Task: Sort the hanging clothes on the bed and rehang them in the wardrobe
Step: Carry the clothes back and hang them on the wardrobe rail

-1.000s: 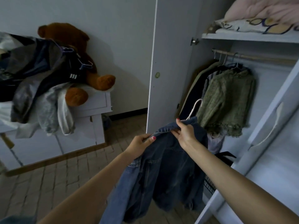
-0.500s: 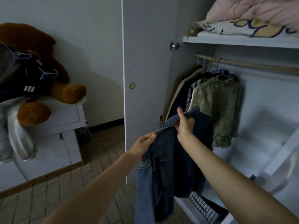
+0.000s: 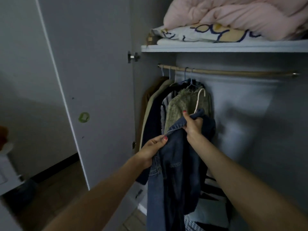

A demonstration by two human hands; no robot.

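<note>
I see both hands raised in front of the open wardrobe, holding a blue denim jacket between them. My left hand has its grip closed on the jacket's front edge just below the collar, the thumb pressed on top of the cloth. My right hand, a little higher and farther in, has its grip clenched around the bunched collar at the neck of a white hanger. The hanger's hook rises above that fist, curving to the right, and it sits below the wooden rail, not touching it. The rest of the jacket hangs straight down from the two hands, its lower part running out of the bottom of the view.

Behind the jacket, at the left end of the rail, several garments already hang close together: a tan coat farthest left, dark pieces next to it, and a fuzzy green sweater just behind my right hand. The right stretch of the rail is bare wood. Above it, the shelf carries a folded white patterned blanket with a pink quilt piled on top. The wardrobe door stands open on the left, with a small green sticker on it. Folded fabrics lie on the wardrobe floor at lower right, too dim to tell apart.
</note>
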